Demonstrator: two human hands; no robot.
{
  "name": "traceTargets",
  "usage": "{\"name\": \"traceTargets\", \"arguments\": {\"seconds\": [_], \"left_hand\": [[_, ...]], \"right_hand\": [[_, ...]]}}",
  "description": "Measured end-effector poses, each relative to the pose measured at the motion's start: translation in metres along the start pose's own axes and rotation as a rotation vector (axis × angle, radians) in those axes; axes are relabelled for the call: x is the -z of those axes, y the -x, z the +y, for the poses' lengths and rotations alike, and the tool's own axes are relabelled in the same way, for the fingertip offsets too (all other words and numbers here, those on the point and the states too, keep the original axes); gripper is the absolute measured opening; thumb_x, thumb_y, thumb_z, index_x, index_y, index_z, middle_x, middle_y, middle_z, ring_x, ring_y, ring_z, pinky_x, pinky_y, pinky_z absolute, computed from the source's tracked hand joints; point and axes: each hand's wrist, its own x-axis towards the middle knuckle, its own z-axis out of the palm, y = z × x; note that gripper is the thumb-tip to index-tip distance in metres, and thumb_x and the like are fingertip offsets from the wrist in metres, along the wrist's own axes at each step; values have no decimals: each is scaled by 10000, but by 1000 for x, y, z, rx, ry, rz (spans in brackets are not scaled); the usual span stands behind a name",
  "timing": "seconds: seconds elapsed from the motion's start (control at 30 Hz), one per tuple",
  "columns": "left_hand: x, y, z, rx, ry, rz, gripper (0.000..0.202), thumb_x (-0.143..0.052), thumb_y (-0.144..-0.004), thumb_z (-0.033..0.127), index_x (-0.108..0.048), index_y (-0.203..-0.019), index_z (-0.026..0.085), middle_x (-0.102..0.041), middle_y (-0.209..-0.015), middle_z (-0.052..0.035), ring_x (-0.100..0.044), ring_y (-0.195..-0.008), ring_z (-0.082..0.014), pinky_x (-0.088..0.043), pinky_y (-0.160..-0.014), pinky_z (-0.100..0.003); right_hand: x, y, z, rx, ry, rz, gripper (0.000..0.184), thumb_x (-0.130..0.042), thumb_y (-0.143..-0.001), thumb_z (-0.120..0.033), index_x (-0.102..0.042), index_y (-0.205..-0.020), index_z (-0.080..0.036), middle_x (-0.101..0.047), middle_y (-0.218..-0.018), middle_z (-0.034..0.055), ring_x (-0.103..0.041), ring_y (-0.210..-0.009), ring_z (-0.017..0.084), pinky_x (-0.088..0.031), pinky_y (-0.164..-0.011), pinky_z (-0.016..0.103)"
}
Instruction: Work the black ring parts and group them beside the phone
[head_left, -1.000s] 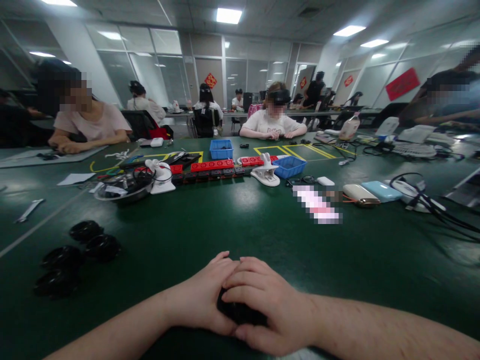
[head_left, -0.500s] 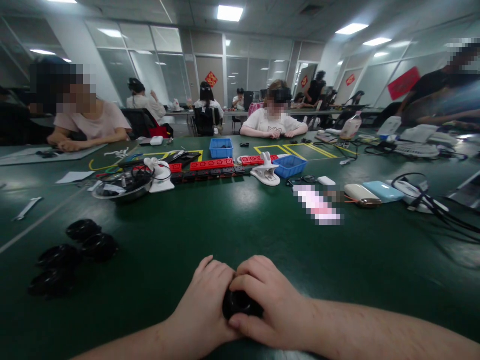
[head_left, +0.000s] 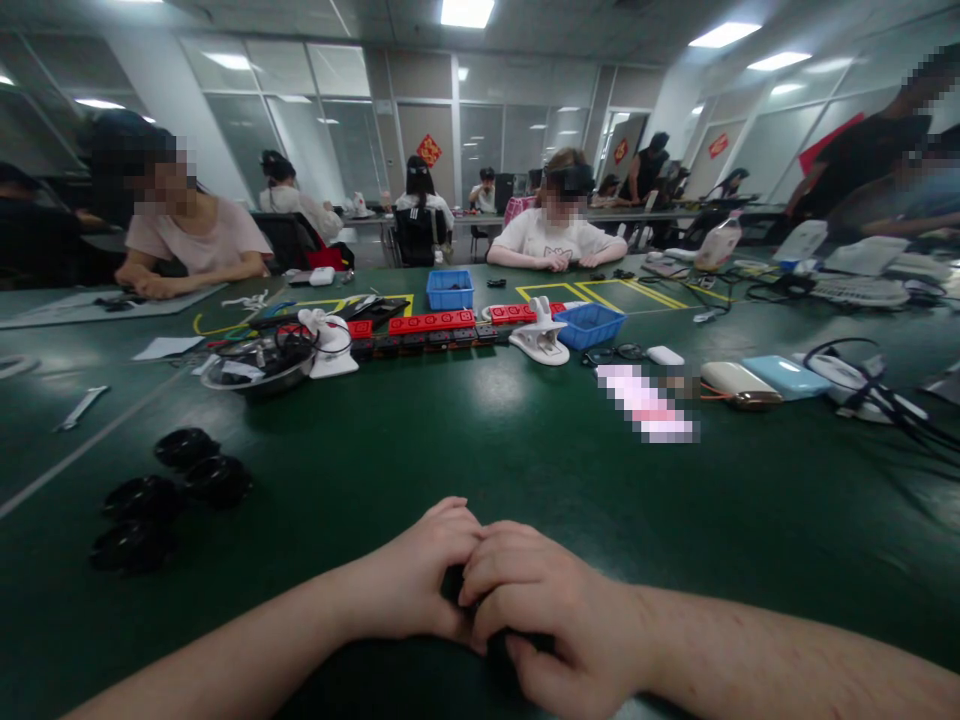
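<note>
Close to the front of the green table, my left hand (head_left: 424,575) and my right hand (head_left: 551,605) meet around a black round hollow part (head_left: 504,660). Its surface is mostly covered by my fingers, so its exact kind does not show. My right fingers curl over it from the right, thumb below. My left hand grips its left side. To the left stands a group of several similar black, glossy, ring-like parts (head_left: 139,497), untouched.
A metal bowl (head_left: 259,374) with cables, red power strips (head_left: 431,322), white clamp bases (head_left: 541,343) and blue bins (head_left: 592,328) line the middle of the table. A wrench (head_left: 81,408) lies left; power banks (head_left: 739,385) and cables lie right. People sit across the table.
My right hand has turned and closed further over the black part, hiding its opening. The left forearm has swung flatter. The whole view has shifted slightly.
</note>
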Motion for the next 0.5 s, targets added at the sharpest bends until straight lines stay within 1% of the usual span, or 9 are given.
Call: {"name": "traceTargets", "arguments": {"seconds": [0.07,0.1,0.17,0.23,0.27,0.33,0.37,0.43,0.5], "left_hand": [[2,0,3,0,-6,-7,255,-713,-657,355,-594,-837,220,-576,-897,22,-540,-950,-185,-152,-1061,-427],[3,1,5,-4,-10,-10,329,-711,-652,368,-586,-923,229,-578,-962,6,-526,-993,-203,-154,-1060,-444],[1,2,9,-11,-24,-15,568,-719,-616,406,-510,-1116,237,-546,-1113,-35,-470,-1094,-252,-148,-1055,-493],[-7,4,15,31,-54,21,732,-727,-572,444,-439,-1203,213,-512,-1179,-73,-436,-1129,-291,-125,-1047,-542],[-12,5,18,79,-77,67,737,-724,-565,454,-442,-1194,192,-519,-1159,-87,-450,-1108,-299,-115,-1042,-561],[-24,6,25,204,-130,187,623,-690,-607,453,-485,-1116,158,-549,-1068,-99,-492,-1029,-294,-110,-1033,-581],[-29,7,28,235,-148,224,595,-683,-607,459,-499,-1077,144,-554,-1030,-106,-502,-998,-297,-116,-1024,-593],[-35,8,32,260,-164,265,536,-675,-612,448,-514,-1015,133,-554,-979,-108,-509,-960,-295,-132,-1013,-600],[-36,7,33,278,-153,272,441,-674,-614,408,-527,-933,141,-556,-924,-90,-521,-919,-276,-153,-1012,-585]], "right_hand": [[1,0,-1,9,-14,-10,218,-373,-664,-144,-548,-793,-160,-611,-827,63,-569,-858,152,-421,-844,329],[1,0,-1,11,-16,-13,233,-385,-684,-158,-554,-843,-149,-613,-857,73,-561,-888,159,-412,-862,335],[1,0,-2,-1,-1,-1,272,-417,-736,-211,-543,-962,-128,-602,-941,96,-529,-960,179,-388,-893,355],[1,2,-2,-50,38,50,322,-450,-788,-312,-518,-1037,-119,-576,-992,112,-502,-971,197,-386,-874,372],[0,3,-2,-88,61,80,357,-461,-804,-377,-513,-1048,-121,-565,-990,114,-496,-948,202,-392,-847,376],[-2,6,-1,-166,105,114,444,-466,-804,-500,-514,-1035,-124,-552,-964,113,-487,-882,204,-401,-784,375],[-4,8,0,-201,125,114,477,-463,-794,-542,-519,-1017,-124,-548,-949,112,-481,-854,203,-400,-761,373],[-7,10,1,-255,159,86,472,-471,-782,-563,-530,-962,-130,-544,-918,103,-469,-824,200,-393,-736,369],[-9,10,2,-292,190,51,397,-499,-781,-517,-533,-906,-141,-542,-885,86,-460,-805,192,-388,-723,357]]}}
